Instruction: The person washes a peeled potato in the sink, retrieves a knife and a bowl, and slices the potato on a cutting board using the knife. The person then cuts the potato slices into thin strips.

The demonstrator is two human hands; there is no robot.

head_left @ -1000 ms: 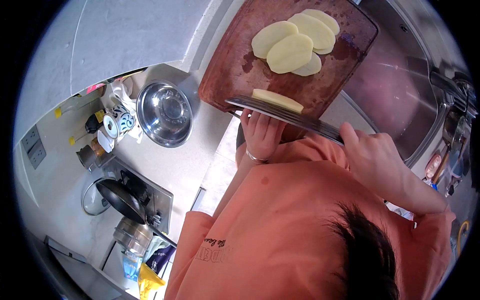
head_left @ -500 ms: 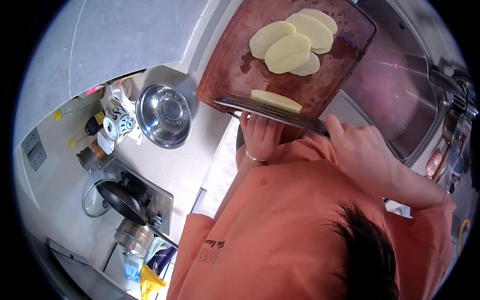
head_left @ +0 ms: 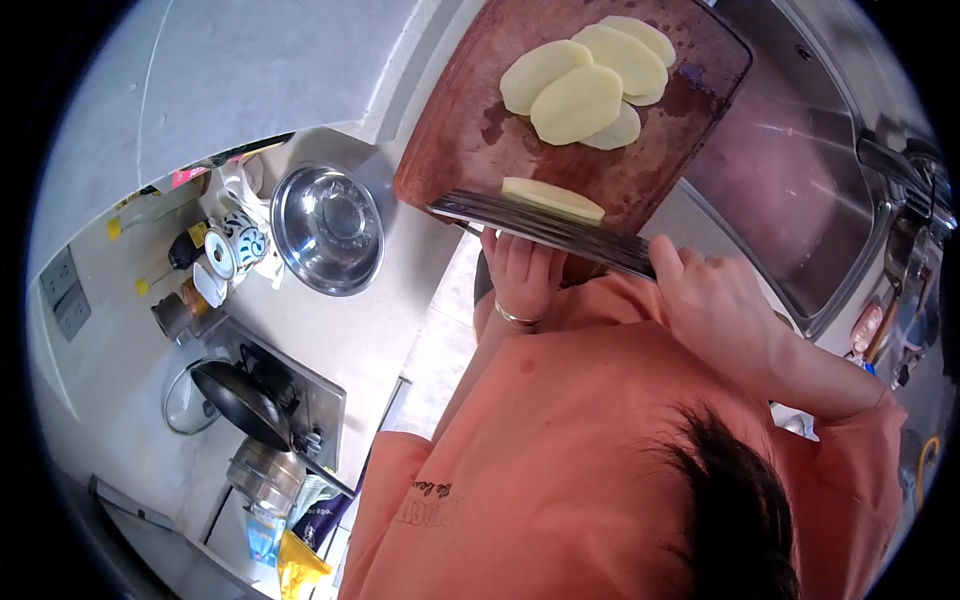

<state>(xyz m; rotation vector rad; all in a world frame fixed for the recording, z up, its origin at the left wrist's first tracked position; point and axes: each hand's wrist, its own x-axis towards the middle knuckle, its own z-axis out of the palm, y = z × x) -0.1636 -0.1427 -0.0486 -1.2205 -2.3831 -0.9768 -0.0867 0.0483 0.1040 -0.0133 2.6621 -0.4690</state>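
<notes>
My right hand [head_left: 712, 300] is closed round the handle end of a kitchen knife [head_left: 545, 228], whose broad blade I see nearly edge-on. The blade lies across the near side of a reddish-brown cutting board [head_left: 455, 130]. Along its far side shows a pale strip of peeled potato [head_left: 552, 199]. My left hand [head_left: 525, 280], with a bracelet at the wrist, is on the near side of the blade, fingers together against the potato; the blade hides the fingertips. Farther up the board, several flat oval potato slices [head_left: 575, 104] lie overlapping.
A steel sink [head_left: 790, 190] adjoins the board on the right. To the left, a steel bowl [head_left: 328, 230] sits on the counter [head_left: 350, 330]. Beyond it are bottles, a patterned jar [head_left: 235, 245], and a black pan [head_left: 240, 400] at the stove. A grey cabinet [head_left: 240, 70] juts in at upper left.
Hardly anything differs: the knife's handle end and my right hand have shifted very slightly. The slices and the left hand stay in place.
</notes>
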